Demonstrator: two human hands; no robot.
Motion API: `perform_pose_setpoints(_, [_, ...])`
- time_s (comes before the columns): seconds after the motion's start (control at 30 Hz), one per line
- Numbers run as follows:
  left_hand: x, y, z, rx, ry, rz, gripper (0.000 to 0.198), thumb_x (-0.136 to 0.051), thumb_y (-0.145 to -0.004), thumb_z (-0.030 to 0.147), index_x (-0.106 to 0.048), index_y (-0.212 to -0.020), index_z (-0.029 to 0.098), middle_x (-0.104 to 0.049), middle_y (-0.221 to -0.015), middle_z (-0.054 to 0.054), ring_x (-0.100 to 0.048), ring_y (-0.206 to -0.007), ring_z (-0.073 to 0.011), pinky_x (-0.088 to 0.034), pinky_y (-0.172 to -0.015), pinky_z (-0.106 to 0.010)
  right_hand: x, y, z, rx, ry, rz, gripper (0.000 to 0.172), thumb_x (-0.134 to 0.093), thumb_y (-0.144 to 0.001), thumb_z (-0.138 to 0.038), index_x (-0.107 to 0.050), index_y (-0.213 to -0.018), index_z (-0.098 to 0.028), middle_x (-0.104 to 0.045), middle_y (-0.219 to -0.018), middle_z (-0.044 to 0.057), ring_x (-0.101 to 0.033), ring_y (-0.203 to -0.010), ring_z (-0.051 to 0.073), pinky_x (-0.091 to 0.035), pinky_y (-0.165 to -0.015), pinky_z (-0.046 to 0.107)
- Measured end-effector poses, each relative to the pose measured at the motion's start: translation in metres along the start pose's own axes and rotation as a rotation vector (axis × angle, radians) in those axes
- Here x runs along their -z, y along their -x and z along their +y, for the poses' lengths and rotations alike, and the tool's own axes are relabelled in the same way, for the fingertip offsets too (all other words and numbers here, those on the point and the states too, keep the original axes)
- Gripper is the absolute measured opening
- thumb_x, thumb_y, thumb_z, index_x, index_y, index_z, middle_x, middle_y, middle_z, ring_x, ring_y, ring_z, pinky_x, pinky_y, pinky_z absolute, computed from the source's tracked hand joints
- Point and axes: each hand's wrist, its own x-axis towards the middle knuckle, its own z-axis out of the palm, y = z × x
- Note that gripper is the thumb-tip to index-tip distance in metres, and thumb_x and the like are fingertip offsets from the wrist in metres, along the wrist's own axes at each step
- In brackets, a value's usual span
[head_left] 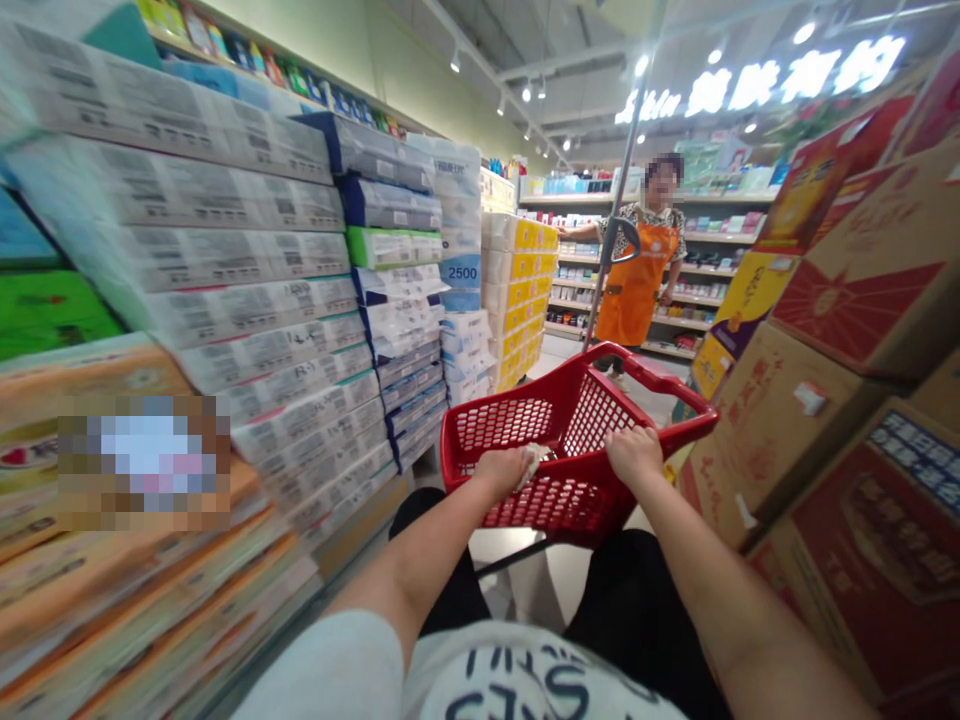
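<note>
Left hand [501, 472] and right hand [634, 452]: apart, both clamped on the near rim of a red basket [675, 385], fingers curled over the plastic. Crumpled white scrap [534, 462] pressed under the left fingers against the rim; paper or cloth, not distinguishable at this blur. Basket position: low in front of the thighs, between the two rows of stock, with its mesh floor partly hidden by the hands.

Grip practice: maintain the wide spacing along the rim for an even load. Keep the scrap flat beneath the fingers to prevent slipping. Keep the basket centred in the aisle, clear of the stacks on both sides.

Left of the basket, close beside: tissue packs [247, 260], stacked high. Right, equally close: cardboard cartons [847, 270], piled high. Ahead: metal pole [628, 180] rising beyond the basket, then yellow packs [521, 300] to the left of a person in an orange apron [634, 295], one arm extended toward the shelves [712, 238].
</note>
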Motion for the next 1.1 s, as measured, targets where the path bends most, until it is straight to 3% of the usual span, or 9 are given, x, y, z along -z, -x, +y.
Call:
perform_pose_setpoints(0.13, [0.003, 0.012, -0.008, -0.102, 0.001, 0.063, 0.032, -0.033, -0.094, 0.034, -0.055, -0.112, 0.019, -0.064, -0.089, -0.007, -0.062, -0.082, -0.0186, -0.045, -0.070, -0.030, 0.000, 0.000, 0.000, -0.007, -0.009, 0.010, 0.039, -0.032, -0.092, -0.025, -0.068, -0.080, -0.018, -0.068, -0.082, 0.011, -0.055, -0.084, 0.023, -0.025, -0.077, 0.038])
perform_pose_setpoints(0.27, [0.006, 0.017, -0.007, 0.127, 0.019, -0.003, 0.036, -0.027, -0.095, 0.034, -0.059, -0.103, 0.017, -0.065, -0.082, -0.007, -0.062, -0.072, -0.0157, -0.045, -0.065, -0.026, 0.003, 0.000, 0.000, -0.015, -0.015, -0.021, 0.040, -0.033, -0.092, -0.026, -0.069, -0.078, -0.017, -0.068, -0.083, 0.012, -0.055, -0.086, 0.023, -0.025, -0.078, 0.038])
perform_pose_setpoints(0.4, [0.007, 0.021, -0.006, 0.116, 0.074, 0.047, 0.036, -0.030, -0.095, 0.037, -0.060, -0.100, 0.018, -0.066, -0.085, -0.007, -0.062, -0.081, -0.0173, -0.044, -0.072, -0.028, 0.005, 0.000, -0.001, -0.017, -0.027, -0.023, 0.039, -0.033, -0.093, -0.027, -0.069, -0.081, -0.018, -0.068, -0.084, 0.011, -0.055, -0.086, 0.023, -0.025, -0.078, 0.037])
perform_pose_setpoints(0.53, [0.005, 0.034, -0.010, 0.393, 0.084, 0.068, 0.044, -0.023, -0.096, 0.036, -0.061, -0.093, 0.015, -0.065, -0.079, -0.009, -0.062, -0.074, -0.0193, -0.043, -0.073, -0.033, 0.004, 0.000, 0.000, -0.017, -0.021, -0.030, 0.039, -0.033, -0.093, -0.027, -0.068, -0.082, -0.017, -0.068, -0.085, 0.012, -0.055, -0.086, 0.024, -0.025, -0.078, 0.038])
perform_pose_setpoints(0.67, [0.003, 0.043, -0.010, 0.197, 0.097, 0.115, 0.035, -0.028, -0.095, 0.034, -0.058, -0.097, 0.017, -0.064, -0.097, -0.009, -0.059, -0.095, -0.0195, -0.040, -0.085, -0.033, 0.005, 0.001, -0.001, -0.028, -0.025, -0.035, 0.038, -0.033, -0.093, -0.026, -0.068, -0.082, -0.016, -0.068, -0.087, 0.013, -0.054, -0.087, 0.024, -0.026, -0.078, 0.038])
perform_pose_setpoints(0.7, [0.003, 0.042, -0.009, 0.192, 0.105, 0.094, 0.034, -0.029, -0.095, 0.035, -0.057, -0.099, 0.018, -0.063, -0.098, -0.009, -0.059, -0.096, -0.0193, -0.041, -0.085, -0.032, 0.005, 0.001, -0.002, -0.034, -0.026, -0.039, 0.038, -0.033, -0.093, -0.026, -0.068, -0.082, -0.016, -0.068, -0.087, 0.013, -0.054, -0.088, 0.024, -0.025, -0.078, 0.038])
perform_pose_setpoints(0.87, [0.008, 0.024, 0.007, 0.458, 0.116, -0.106, 0.046, -0.018, -0.095, 0.047, -0.043, -0.122, 0.020, -0.065, -0.083, -0.006, -0.064, -0.077, -0.0213, -0.045, -0.069, -0.034, 0.005, 0.001, -0.003, -0.064, -0.042, -0.036, 0.039, -0.033, -0.093, -0.027, -0.068, -0.079, -0.016, -0.068, -0.087, 0.013, -0.054, -0.089, 0.024, -0.025, -0.079, 0.037])
perform_pose_setpoints(0.97, [0.009, 0.012, 0.016, 0.299, 0.086, -0.127, 0.043, -0.016, -0.096, 0.043, -0.049, -0.115, 0.022, -0.063, -0.090, -0.007, -0.062, -0.084, -0.0209, -0.046, -0.071, -0.033, 0.003, 0.000, -0.003, -0.076, -0.051, -0.014, 0.041, -0.033, -0.093, -0.028, -0.068, -0.077, -0.015, -0.069, -0.086, 0.013, -0.054, -0.089, 0.024, -0.025, -0.080, 0.037])
perform_pose_setpoints(1.1, [0.006, 0.005, 0.022, 0.144, 0.033, -0.032, 0.039, -0.021, -0.096, 0.036, -0.054, -0.104, 0.016, -0.058, -0.105, -0.012, -0.056, -0.097, -0.0214, -0.047, -0.072, -0.031, 0.003, 0.001, -0.002, -0.085, -0.050, 0.001, 0.042, -0.032, -0.093, -0.028, -0.069, -0.077, -0.015, -0.069, -0.086, 0.013, -0.055, -0.089, 0.024, -0.026, -0.079, 0.037])
